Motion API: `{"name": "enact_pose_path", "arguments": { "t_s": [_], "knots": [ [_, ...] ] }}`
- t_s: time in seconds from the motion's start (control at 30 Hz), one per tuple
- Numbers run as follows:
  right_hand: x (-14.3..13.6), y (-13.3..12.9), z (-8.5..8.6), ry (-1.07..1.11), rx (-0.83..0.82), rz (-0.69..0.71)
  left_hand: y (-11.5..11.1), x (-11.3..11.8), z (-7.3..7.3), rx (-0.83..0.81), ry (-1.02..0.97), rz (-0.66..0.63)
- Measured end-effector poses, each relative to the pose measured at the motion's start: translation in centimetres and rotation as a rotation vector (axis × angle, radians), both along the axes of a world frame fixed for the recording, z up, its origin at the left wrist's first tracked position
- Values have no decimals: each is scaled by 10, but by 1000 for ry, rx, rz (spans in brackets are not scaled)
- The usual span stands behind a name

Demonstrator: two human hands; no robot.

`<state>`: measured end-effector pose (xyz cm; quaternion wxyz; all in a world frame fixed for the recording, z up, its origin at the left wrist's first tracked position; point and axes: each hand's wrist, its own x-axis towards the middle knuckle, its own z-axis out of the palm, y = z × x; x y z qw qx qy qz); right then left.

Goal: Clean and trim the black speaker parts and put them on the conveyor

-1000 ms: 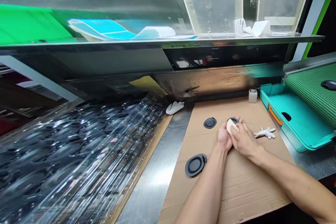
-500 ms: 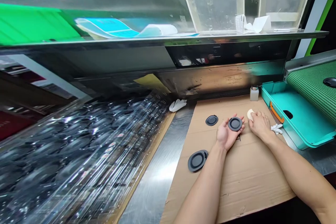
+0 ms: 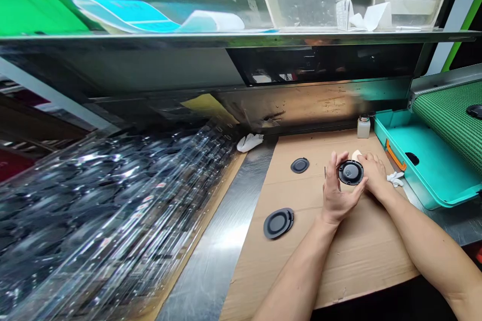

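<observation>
My left hand [image 3: 333, 203] grips a round black plastic cover [image 3: 350, 173] by its edge, between thumb and fingers. The cover's domed side with small notches round the rim faces me. Close beside it, my right hand [image 3: 372, 174] is closed on a small cream-white pad [image 3: 356, 154], mostly hidden by the fingers. One dark round cover [image 3: 300, 165] lies flat on the cardboard sheet [image 3: 316, 261] to the left. Nearer to me, another cover [image 3: 276, 224] overlaps one beneath it.
Clear plastic trays [image 3: 113, 210] of black parts fill the left. At right stand a teal bin [image 3: 433, 180] and a green conveyor belt [image 3: 452, 110]. A small bottle [image 3: 363, 126], a white glove [image 3: 395, 179] and a crumpled white piece [image 3: 249, 142] lie around. A metal shelf [image 3: 263, 39] runs above.
My left hand has turned the cover over, from its flat ringed face to its domed side, and moved slightly right towards my right hand. The right hand still holds the pad.
</observation>
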<state>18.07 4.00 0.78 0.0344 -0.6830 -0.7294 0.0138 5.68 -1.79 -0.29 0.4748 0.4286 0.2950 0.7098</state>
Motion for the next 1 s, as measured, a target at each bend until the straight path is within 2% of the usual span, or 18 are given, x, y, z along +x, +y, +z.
{"name": "enact_pose_path", "arguments": {
  "t_s": [0.17, 0.3, 0.4, 0.5, 0.63, 0.73, 0.83, 0.9, 1.0],
  "knots": [
    [0, 1, -1, 6, 7, -3, -1, 3, -1, -23, -65, 95],
    [2, 4, -7, 1, 17, 3, 4, -2, -6, -87, -103, 43],
    [4, 6, -15, 9, 66, 14, 17, -13, -17, -170, 109, -47],
    [6, 8, -21, 12, 121, 17, 31, -24, -28, -228, 350, -8],
    [8, 9, -23, 6, 122, 25, 33, -29, -32, -208, 394, 40],
    [9, 10, -21, -5, 125, 29, 20, -26, -26, -165, 475, -23],
    [9, 12, -21, -10, 127, 36, -6, -33, -18, -144, 573, -56],
    [9, 13, -23, -1, 126, 44, -31, -51, -11, -153, 554, -17],
    [8, 13, -27, 19, 129, 51, -68, -96, -1, -238, 437, 174]
  ]
}}
